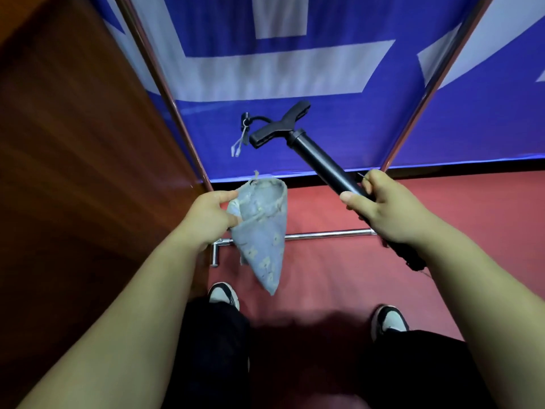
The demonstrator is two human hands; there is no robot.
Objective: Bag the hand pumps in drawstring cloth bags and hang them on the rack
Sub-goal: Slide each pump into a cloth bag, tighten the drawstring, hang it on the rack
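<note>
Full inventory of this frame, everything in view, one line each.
hand pump: one, black, raised in the right hand, T-handle away from the person
cloth bag: one, pale blue, flower print, hanging from the left hand
rack: one, chrome, two uprights and a low bar
banner: one, blue with white shapes, behind the rack
wooden panel: one, brown, far left
floor: red
shoes: two, black and white, bottom
left hand: pinches the bag's mouth
right hand: grips the pump barrel
</note>
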